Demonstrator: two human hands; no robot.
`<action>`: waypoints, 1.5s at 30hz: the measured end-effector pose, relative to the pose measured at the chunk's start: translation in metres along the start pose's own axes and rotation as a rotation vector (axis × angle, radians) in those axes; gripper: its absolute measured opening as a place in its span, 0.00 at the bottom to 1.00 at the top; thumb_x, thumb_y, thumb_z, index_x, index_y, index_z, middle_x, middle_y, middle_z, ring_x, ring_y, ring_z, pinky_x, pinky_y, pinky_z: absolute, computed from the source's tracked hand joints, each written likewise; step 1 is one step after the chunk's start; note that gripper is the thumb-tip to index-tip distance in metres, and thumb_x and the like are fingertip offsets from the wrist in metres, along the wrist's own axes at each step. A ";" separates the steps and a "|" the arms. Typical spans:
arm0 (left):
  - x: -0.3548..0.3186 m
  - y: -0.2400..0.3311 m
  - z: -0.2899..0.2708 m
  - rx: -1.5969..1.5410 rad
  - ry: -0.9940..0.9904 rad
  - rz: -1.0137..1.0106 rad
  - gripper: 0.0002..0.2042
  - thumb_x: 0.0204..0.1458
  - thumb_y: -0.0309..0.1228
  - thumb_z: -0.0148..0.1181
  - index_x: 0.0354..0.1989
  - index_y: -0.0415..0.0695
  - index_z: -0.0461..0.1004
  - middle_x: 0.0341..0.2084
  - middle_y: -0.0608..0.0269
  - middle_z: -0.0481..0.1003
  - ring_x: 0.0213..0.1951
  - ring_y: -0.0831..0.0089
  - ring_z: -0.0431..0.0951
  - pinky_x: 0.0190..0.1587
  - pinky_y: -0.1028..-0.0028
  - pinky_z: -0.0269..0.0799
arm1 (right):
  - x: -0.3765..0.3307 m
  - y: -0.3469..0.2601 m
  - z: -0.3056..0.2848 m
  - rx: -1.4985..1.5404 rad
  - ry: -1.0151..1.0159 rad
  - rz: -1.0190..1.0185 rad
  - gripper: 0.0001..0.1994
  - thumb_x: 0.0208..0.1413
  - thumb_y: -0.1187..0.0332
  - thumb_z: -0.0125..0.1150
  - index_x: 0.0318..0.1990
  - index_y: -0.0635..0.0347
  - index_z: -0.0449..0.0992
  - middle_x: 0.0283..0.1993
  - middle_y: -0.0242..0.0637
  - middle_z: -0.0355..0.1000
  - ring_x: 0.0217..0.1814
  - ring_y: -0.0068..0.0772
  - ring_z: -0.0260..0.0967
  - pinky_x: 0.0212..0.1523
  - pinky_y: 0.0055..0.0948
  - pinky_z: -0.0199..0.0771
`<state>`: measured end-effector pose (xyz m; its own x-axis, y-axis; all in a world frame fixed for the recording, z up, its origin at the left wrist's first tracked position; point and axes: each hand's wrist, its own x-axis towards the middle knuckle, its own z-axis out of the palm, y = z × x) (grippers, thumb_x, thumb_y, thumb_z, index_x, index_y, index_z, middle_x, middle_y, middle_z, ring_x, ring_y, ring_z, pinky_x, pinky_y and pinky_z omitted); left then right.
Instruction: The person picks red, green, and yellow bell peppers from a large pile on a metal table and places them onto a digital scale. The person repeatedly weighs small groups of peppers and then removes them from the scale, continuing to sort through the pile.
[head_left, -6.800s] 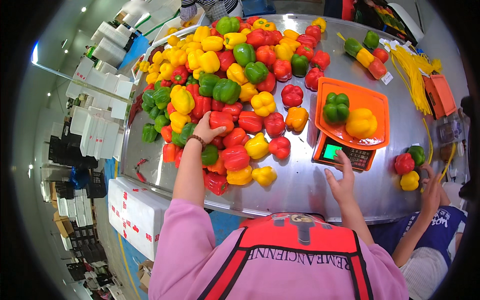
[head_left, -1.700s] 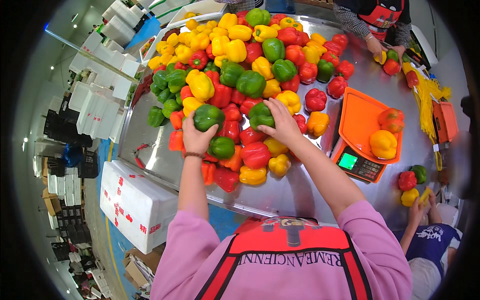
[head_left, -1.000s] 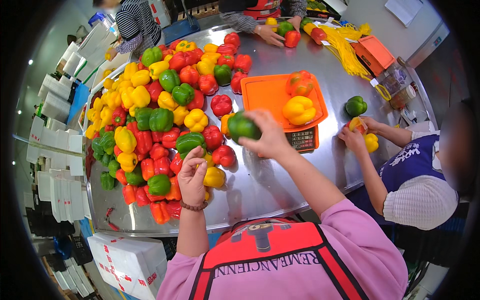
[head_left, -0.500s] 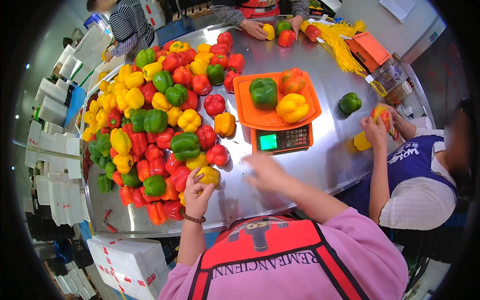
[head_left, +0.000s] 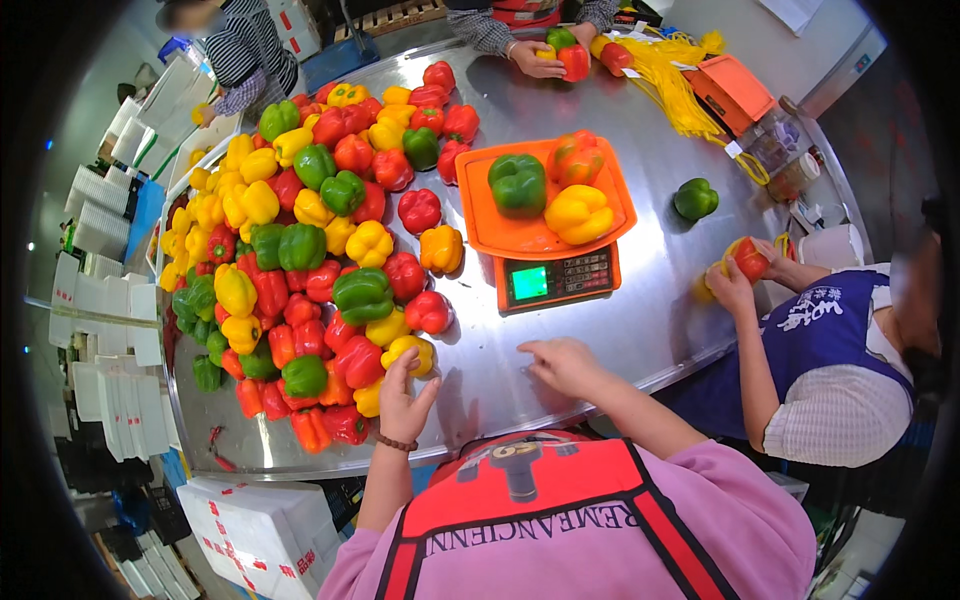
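Note:
My left hand (head_left: 404, 410) is open beside the pepper pile, its thumb and fingers apart. Its fingertips are next to a yellow bell pepper (head_left: 412, 353) at the pile's near right edge; whether they touch cannot be made out. Bare metal lies under my right hand (head_left: 568, 368), which is empty with the index finger stretched out, just in front of the scale (head_left: 560, 280). On the scale's orange tray (head_left: 485, 225) rest a green bell pepper (head_left: 517, 187), a yellow one (head_left: 579, 216) and a mottled red-orange one (head_left: 577, 158). The display glows green.
A large heap of red, yellow and green peppers (head_left: 300, 245) covers the table's left side. One green pepper (head_left: 695, 199) lies right of the scale. Co-workers at right (head_left: 735, 285) and far side (head_left: 540, 60) handle peppers. Yellow ties (head_left: 670, 90) and an orange bin (head_left: 735, 95) sit far right.
My left hand has come off the yellow pepper and its fingers have opened. My right hand has moved slightly right and down. The far co-worker's peppers are now gathered closer together.

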<state>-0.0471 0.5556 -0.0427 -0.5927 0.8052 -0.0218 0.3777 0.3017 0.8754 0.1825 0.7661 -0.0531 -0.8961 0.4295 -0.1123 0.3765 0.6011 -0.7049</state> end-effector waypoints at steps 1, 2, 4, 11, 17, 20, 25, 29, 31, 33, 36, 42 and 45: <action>-0.001 -0.002 0.002 -0.005 0.006 0.005 0.31 0.46 0.27 0.69 0.61 0.38 0.67 0.50 0.54 0.74 0.52 0.62 0.75 0.55 0.66 0.70 | 0.000 0.003 -0.012 0.010 0.099 -0.015 0.19 0.53 0.67 0.62 0.53 0.52 0.76 0.37 0.43 0.78 0.42 0.49 0.75 0.44 0.44 0.75; -0.001 -0.002 0.004 -0.011 0.012 0.009 0.30 0.46 0.26 0.69 0.60 0.38 0.67 0.49 0.54 0.74 0.51 0.62 0.75 0.55 0.66 0.70 | -0.001 0.008 -0.023 0.020 0.197 -0.030 0.19 0.52 0.67 0.63 0.53 0.54 0.76 0.39 0.43 0.78 0.43 0.48 0.75 0.45 0.43 0.75; 0.000 0.001 0.008 -0.049 0.007 -0.010 0.30 0.47 0.26 0.69 0.60 0.38 0.67 0.49 0.54 0.74 0.51 0.63 0.75 0.55 0.66 0.70 | -0.003 0.021 -0.044 0.085 0.404 -0.011 0.20 0.51 0.67 0.66 0.53 0.57 0.76 0.42 0.44 0.78 0.45 0.47 0.75 0.48 0.41 0.75; 0.043 0.027 0.038 -0.077 -0.028 0.164 0.33 0.46 0.25 0.69 0.63 0.40 0.63 0.57 0.54 0.68 0.52 0.66 0.73 0.53 0.68 0.71 | 0.026 0.056 -0.121 -0.073 0.810 0.145 0.32 0.47 0.60 0.73 0.59 0.64 0.69 0.50 0.49 0.75 0.53 0.50 0.72 0.55 0.41 0.71; 0.136 0.076 0.090 -0.008 0.006 0.319 0.39 0.45 0.29 0.71 0.66 0.38 0.57 0.65 0.47 0.58 0.61 0.57 0.67 0.58 0.65 0.68 | 0.079 0.054 -0.132 -0.225 0.613 0.161 0.39 0.46 0.53 0.73 0.64 0.61 0.65 0.54 0.48 0.74 0.59 0.48 0.68 0.62 0.44 0.62; 0.179 0.077 0.122 0.106 0.125 0.397 0.43 0.44 0.33 0.72 0.68 0.39 0.54 0.66 0.40 0.54 0.68 0.46 0.54 0.69 0.58 0.52 | 0.084 0.070 -0.132 -0.215 0.661 0.075 0.39 0.46 0.52 0.73 0.64 0.60 0.65 0.53 0.47 0.74 0.58 0.46 0.69 0.61 0.45 0.62; 0.194 0.074 0.131 0.045 0.230 0.331 0.43 0.45 0.33 0.71 0.68 0.38 0.52 0.67 0.40 0.53 0.69 0.47 0.54 0.69 0.58 0.53 | 0.046 0.115 -0.155 -0.032 0.756 0.048 0.38 0.48 0.54 0.72 0.64 0.61 0.65 0.53 0.45 0.75 0.57 0.48 0.70 0.58 0.44 0.68; 0.191 0.069 0.120 0.112 0.301 0.265 0.42 0.46 0.33 0.70 0.68 0.36 0.52 0.67 0.41 0.54 0.69 0.47 0.54 0.70 0.57 0.51 | 0.022 0.146 -0.178 0.030 0.749 0.203 0.31 0.54 0.55 0.67 0.63 0.60 0.68 0.53 0.45 0.76 0.56 0.44 0.73 0.57 0.37 0.70; 0.188 0.063 0.123 0.171 0.326 0.266 0.42 0.47 0.34 0.69 0.68 0.35 0.52 0.67 0.41 0.55 0.69 0.47 0.55 0.70 0.57 0.50 | 0.023 0.156 -0.182 0.068 0.758 0.183 0.28 0.56 0.57 0.66 0.61 0.61 0.70 0.52 0.45 0.77 0.55 0.42 0.74 0.57 0.36 0.69; 0.184 0.060 0.124 0.180 0.340 0.250 0.41 0.47 0.34 0.69 0.68 0.36 0.52 0.67 0.41 0.55 0.69 0.47 0.55 0.70 0.57 0.50 | 0.035 0.163 -0.184 0.188 0.737 0.160 0.27 0.56 0.58 0.66 0.60 0.61 0.71 0.52 0.45 0.77 0.56 0.41 0.74 0.58 0.36 0.69; 0.183 0.055 0.118 0.180 0.375 0.224 0.41 0.47 0.34 0.69 0.69 0.37 0.53 0.66 0.41 0.56 0.68 0.47 0.55 0.69 0.57 0.50 | 0.060 0.158 -0.194 0.240 0.705 0.126 0.25 0.56 0.59 0.66 0.58 0.62 0.72 0.53 0.45 0.76 0.58 0.40 0.73 0.59 0.36 0.69; 0.192 0.059 0.116 0.151 0.375 0.181 0.39 0.48 0.35 0.68 0.67 0.38 0.57 0.62 0.44 0.63 0.66 0.48 0.58 0.67 0.56 0.53 | 0.120 0.132 -0.214 0.155 0.612 -0.055 0.30 0.50 0.62 0.71 0.60 0.62 0.70 0.61 0.47 0.69 0.66 0.44 0.65 0.64 0.36 0.65; 0.207 0.067 0.116 0.240 0.242 0.215 0.35 0.48 0.35 0.68 0.64 0.37 0.62 0.58 0.46 0.67 0.65 0.48 0.60 0.66 0.55 0.55 | 0.147 0.125 -0.224 0.080 0.506 -0.136 0.37 0.45 0.62 0.74 0.64 0.59 0.65 0.66 0.48 0.63 0.69 0.48 0.61 0.67 0.36 0.62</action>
<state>-0.0613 0.8019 -0.0444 -0.6217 0.7280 0.2890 0.6497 0.2733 0.7093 0.1505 1.0557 -0.0011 -0.7026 0.6348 0.3215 0.2280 0.6288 -0.7433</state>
